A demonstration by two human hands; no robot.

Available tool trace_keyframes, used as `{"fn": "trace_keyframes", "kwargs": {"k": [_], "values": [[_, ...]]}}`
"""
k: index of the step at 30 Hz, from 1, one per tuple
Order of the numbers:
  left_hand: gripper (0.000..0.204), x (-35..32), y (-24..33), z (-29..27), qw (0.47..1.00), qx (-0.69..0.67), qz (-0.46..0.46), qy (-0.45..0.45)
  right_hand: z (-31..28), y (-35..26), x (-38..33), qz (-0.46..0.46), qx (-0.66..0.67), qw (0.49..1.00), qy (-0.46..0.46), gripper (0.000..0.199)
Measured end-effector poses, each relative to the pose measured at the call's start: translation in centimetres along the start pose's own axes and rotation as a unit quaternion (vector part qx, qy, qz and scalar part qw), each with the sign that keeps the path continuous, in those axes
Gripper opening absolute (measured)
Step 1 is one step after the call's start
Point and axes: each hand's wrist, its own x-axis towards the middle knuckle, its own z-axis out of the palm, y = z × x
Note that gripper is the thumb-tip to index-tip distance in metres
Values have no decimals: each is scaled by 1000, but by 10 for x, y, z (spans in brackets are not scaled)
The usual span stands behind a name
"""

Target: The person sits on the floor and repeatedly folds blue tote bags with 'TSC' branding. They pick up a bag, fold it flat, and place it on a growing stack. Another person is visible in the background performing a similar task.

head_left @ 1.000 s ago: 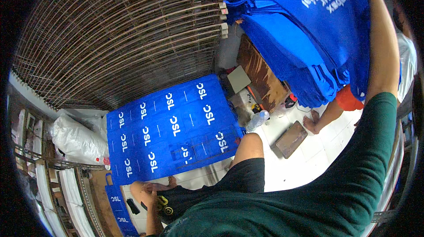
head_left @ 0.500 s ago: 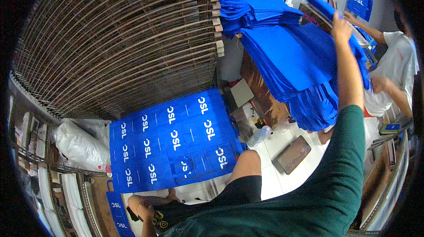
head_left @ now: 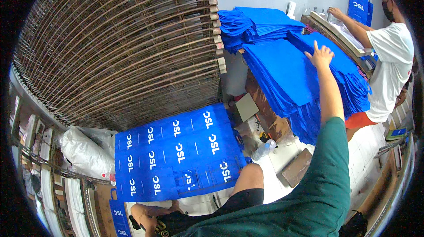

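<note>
My right hand (head_left: 321,56) is reached out over the blue fabric bags, its fingers spread and holding nothing. Below it lie a wide stack of flat blue bags (head_left: 280,76) and, to its right, a second blue pile (head_left: 346,65). Whether the fingertips touch the fabric I cannot tell. Low at the left, skin that may be my left hand shows by my bent knee, and no fingers can be made out there. In front of my legs, blue bags with white lettering (head_left: 170,153) are laid out in rows.
A tall wire drying rack (head_left: 119,51) fills the left and back. At the right a co-worker in a white shirt (head_left: 391,56) bends over a board (head_left: 340,31). A plastic bottle (head_left: 263,148) and a brown slab (head_left: 297,168) are on the tiled floor. A clear plastic sack (head_left: 84,151) lies left.
The blue bag my right hand was holding up at the right is out of it and the hand has opened over the piles. The co-worker's arms have moved to the board. The view has shifted slightly.
</note>
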Motion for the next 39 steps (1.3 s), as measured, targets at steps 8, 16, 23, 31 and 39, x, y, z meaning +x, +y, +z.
{"fn": "trace_keyframes", "kwargs": {"k": [8, 16, 23, 31, 39], "values": [[37, -2, 28, -23, 998, 40, 38, -42, -142, -72, -93, -242, 192, 919, -246, 95], [27, 16, 17, 11, 983, -116, 127, 67, -115, -95, -89, -158, 192, 946, -209, 37], [53, 21, 339, -73, 809, -422, 374, -165, -146, -46, -19, -114, 255, 951, -131, 47], [65, -68, 488, -113, 590, -421, 607, -326, -184, 205, 90, -49, 544, 814, -197, 38], [89, -23, 575, -28, 732, -447, 507, -82, -180, 232, 115, 28, 307, 943, 126, 51]]}}
